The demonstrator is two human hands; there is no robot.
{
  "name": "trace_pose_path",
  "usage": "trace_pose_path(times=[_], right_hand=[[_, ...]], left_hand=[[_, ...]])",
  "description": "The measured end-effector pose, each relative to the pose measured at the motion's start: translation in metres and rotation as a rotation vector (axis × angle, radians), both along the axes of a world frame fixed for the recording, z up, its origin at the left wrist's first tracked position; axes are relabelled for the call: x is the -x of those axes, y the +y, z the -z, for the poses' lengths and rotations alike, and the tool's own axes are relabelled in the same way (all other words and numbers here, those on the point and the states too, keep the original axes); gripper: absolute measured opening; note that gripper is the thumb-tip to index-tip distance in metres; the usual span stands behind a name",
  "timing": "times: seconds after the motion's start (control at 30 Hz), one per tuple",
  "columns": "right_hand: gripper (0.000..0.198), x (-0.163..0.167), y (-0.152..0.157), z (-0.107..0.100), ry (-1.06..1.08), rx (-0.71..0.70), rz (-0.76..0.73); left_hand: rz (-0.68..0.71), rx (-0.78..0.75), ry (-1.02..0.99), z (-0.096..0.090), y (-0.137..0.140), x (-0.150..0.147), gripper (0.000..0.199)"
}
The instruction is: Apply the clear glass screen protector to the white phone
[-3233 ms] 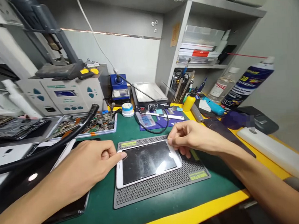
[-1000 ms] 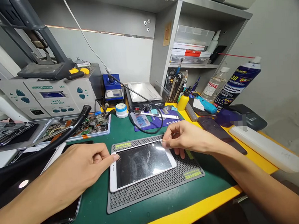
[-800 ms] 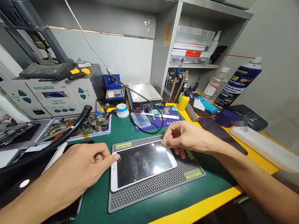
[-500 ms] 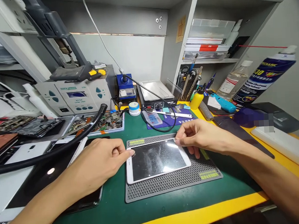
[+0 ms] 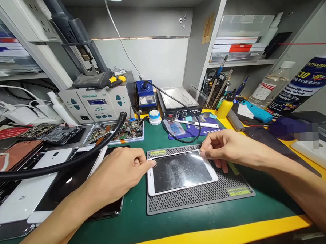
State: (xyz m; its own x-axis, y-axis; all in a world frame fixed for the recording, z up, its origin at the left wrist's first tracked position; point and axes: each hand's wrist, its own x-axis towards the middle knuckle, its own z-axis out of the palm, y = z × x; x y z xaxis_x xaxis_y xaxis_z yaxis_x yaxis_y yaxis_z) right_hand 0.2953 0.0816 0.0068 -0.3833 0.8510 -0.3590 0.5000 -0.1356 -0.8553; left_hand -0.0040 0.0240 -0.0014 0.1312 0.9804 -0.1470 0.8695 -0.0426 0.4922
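Observation:
A white phone (image 5: 182,172) with a dark, smudged screen lies face up on a grey honeycomb mat (image 5: 199,198). My left hand (image 5: 124,171) closes on its far left corner, thumb on the front edge near the screen and fingers curled behind. At the far right corner my right hand (image 5: 221,148) pinches the edge between thumb and index finger; its other fingers hang down over the mat. Bright reflections and smears show on the glass.
Several phones, one a white phone (image 5: 40,179), lie left under a black hose (image 5: 72,173). Behind stand a grey rework station (image 5: 96,103), a tray of circuit boards (image 5: 117,133) and a blue-lidded jar (image 5: 154,117). A yellow bottle (image 5: 225,107) and spray can (image 5: 300,82) stand right.
The camera view has turned slightly left, so the whole scene sits further right. Both hands keep the same grip on the phone, which stays in place on the mat.

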Motion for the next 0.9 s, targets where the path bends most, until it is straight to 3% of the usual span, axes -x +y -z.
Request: trace_pose_path(times=[0.67, 0.9], right_hand=[[0.019, 0.0002, -0.0011, 0.0017, 0.002, -0.001, -0.01], [0.015, -0.0014, -0.0016, 0.0034, 0.008, -0.025, -0.021]], left_hand=[[0.002, -0.002, 0.022, -0.0018, 0.0011, -0.0033, 0.052], [-0.004, 0.003, 0.041, 0.0051, 0.0026, 0.0002, 0.056]])
